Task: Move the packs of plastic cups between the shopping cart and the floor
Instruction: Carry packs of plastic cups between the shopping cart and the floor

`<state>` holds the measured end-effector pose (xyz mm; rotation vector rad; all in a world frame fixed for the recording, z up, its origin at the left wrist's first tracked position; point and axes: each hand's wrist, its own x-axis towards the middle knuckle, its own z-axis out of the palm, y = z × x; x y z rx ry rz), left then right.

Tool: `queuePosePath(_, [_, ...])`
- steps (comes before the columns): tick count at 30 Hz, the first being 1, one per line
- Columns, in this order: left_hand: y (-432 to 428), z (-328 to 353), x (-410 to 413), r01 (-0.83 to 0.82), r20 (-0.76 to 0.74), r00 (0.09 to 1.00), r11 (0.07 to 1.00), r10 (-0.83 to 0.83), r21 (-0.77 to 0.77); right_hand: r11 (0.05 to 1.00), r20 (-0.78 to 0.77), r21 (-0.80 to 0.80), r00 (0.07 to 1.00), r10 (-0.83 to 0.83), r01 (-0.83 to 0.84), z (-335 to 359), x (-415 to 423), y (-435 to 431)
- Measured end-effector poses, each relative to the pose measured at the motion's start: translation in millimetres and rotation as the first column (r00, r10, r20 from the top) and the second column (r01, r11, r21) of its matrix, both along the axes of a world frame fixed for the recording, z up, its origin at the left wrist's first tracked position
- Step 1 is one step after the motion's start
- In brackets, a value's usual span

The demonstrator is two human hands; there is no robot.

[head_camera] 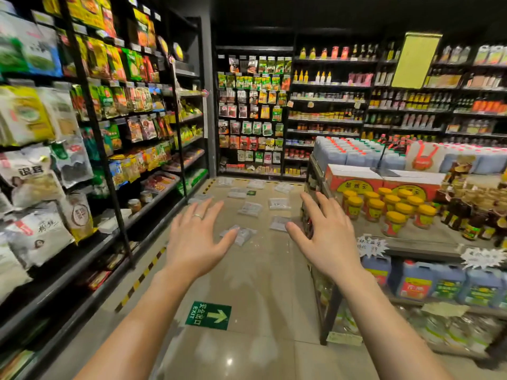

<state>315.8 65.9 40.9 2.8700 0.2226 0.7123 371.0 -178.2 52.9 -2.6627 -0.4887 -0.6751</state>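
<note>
Over floor strewn with packs, between shelves and rack, left hand and right hand hover, fingers spread wide.

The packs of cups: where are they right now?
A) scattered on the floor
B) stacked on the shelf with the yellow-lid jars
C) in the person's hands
A: the clear packs of cups lie spread out on the floor ahead, while the left hand and right hand reach forward with straight fingers and hold nothing.
</note>
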Motion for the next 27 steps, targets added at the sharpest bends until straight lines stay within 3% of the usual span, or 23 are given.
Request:
queuePosePath(15, [30.2,15.5,281.1,-0.103,0.007,0.995,0.986,0.103,0.128,0.991,-0.028,0.025,0.991,0.133,-0.133,8.9,309.1,44.3])
queuePosePath(27, [76.7,-0.6,456.6,-0.081,-0.014,0.997,0.995,0.082,0.05,0.988,-0.081,0.042,0.985,0.153,-0.15,-1.9,472.1,93.0])
